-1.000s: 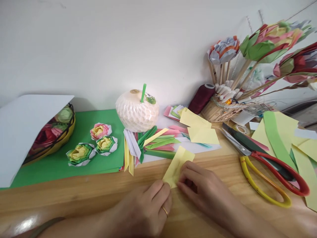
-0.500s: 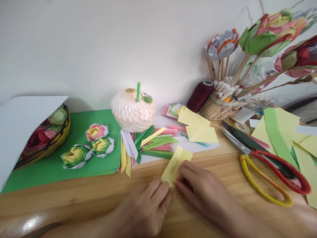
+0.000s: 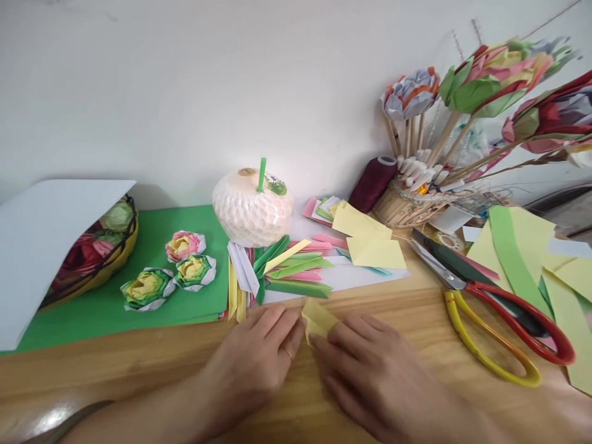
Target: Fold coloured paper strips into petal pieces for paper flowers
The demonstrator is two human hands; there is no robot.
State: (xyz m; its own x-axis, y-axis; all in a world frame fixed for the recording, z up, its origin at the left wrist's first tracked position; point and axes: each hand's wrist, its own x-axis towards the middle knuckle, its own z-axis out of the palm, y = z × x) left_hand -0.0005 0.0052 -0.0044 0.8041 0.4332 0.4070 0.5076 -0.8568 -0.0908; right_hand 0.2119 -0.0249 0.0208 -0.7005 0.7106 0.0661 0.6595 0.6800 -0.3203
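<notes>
Between my hands, low over the wooden table (image 3: 152, 370), is a small yellow piece of paper (image 3: 319, 317) with a fold across it. My right hand (image 3: 370, 351) grips its near right side, thumb and fingers closed on the edge. At its left edge, my left hand (image 3: 263, 345), with a ring on one finger, has its fingers pressed together; their tips are partly hidden, touching or very near the paper. Just beyond lie folded paper strips (image 3: 296, 271) in green, pink, yellow and white.
Red-and-yellow-handled scissors (image 3: 490, 302) lie at right by yellow paper sheets (image 3: 568, 333). A white textured ball-shaped container (image 3: 252, 213) stands behind. Paper flowers (image 3: 148, 288) rest on green paper (image 3: 185, 314), beside a basket (image 3: 132, 240). A stick-filled holder (image 3: 402, 203) stands back right.
The yellow paper has turned and been folded smaller, its long upright part no longer standing out. My left hand has shifted up and left. The view has moved slightly.
</notes>
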